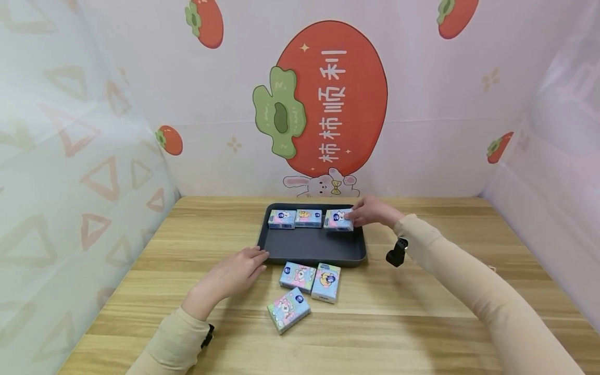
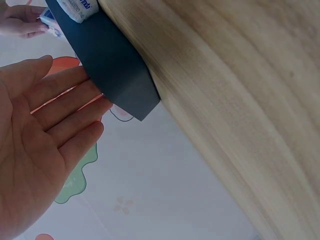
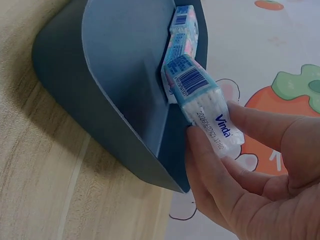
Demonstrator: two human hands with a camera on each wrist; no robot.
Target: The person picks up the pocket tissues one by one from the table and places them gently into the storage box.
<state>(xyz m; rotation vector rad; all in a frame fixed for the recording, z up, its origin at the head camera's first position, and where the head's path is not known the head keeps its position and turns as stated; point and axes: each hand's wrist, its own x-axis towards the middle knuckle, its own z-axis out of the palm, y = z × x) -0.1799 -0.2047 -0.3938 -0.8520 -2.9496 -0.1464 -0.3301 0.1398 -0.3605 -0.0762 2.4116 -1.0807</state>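
Note:
My right hand pinches a tissue pack by its end between thumb and fingers, over the back right of the dark grey tray. Two more packs, one at the back left corner and one beside it, lie in a row along the tray's back wall. In the left wrist view my left hand has its fingers straight, the fingertips touching the tray's wall. From the head view, that left hand is at the tray's front left corner.
In front of the tray, three tissue packs lie on the wooden table: one at left, one at right and one nearer me, turned askew. A printed cloth backdrop stands behind the table.

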